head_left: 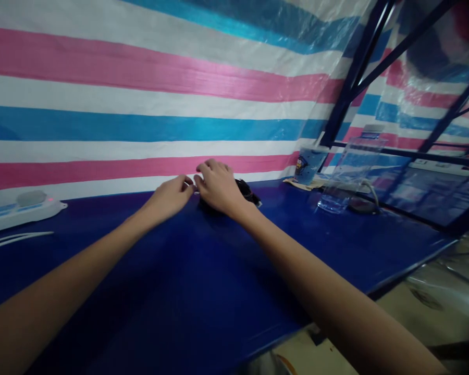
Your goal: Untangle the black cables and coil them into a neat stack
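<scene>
Both my arms reach forward over a dark blue table [203, 281] to its far edge, by a striped tarpaulin wall. My left hand [171, 195] has its fingers pinched together on something small and pale that I cannot make out. My right hand [218, 186] lies curled over a small black object [249, 194], its fingertips meeting those of the left hand. Most of the black object is hidden under the right hand.
A white power strip [21, 208] with a red light lies at the far left, white cables [15, 238] beside it. A clear water bottle [349, 174] and a small cup [308, 165] stand at the right. A blue metal frame [359, 67] rises behind them. The table's edge runs along the lower right.
</scene>
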The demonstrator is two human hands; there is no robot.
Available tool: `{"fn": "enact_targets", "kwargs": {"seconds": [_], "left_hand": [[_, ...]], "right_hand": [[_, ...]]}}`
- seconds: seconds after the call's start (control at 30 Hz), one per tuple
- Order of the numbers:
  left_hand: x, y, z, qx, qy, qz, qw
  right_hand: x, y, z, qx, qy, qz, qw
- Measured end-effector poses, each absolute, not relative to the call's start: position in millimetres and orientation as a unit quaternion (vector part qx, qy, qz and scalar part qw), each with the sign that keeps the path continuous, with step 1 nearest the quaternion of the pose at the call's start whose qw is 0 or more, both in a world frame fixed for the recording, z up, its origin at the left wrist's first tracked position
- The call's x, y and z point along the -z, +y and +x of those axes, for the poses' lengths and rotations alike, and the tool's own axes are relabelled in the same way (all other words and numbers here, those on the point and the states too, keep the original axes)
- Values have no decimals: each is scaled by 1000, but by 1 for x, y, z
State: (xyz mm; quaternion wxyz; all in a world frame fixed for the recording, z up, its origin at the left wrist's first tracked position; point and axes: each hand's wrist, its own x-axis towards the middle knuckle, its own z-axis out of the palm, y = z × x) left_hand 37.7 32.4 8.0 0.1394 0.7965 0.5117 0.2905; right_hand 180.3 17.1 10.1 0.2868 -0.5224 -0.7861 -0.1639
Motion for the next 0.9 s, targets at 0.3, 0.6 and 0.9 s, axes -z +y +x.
{"fn": "enact_targets", "kwargs": {"seconds": [0.3, 0.6, 0.9], "left_hand": [[19, -18, -26, -226, 447, 826, 258], [9, -5, -39, -231, 474, 813, 248], [17, -10, -30, -243, 448, 806, 300]], "right_hand": [[21, -21, 134, -298, -864, -307, 267], [24, -6, 156, -458, -767, -301, 333], [17, -9, 158, -506, -740, -290, 336]]}}
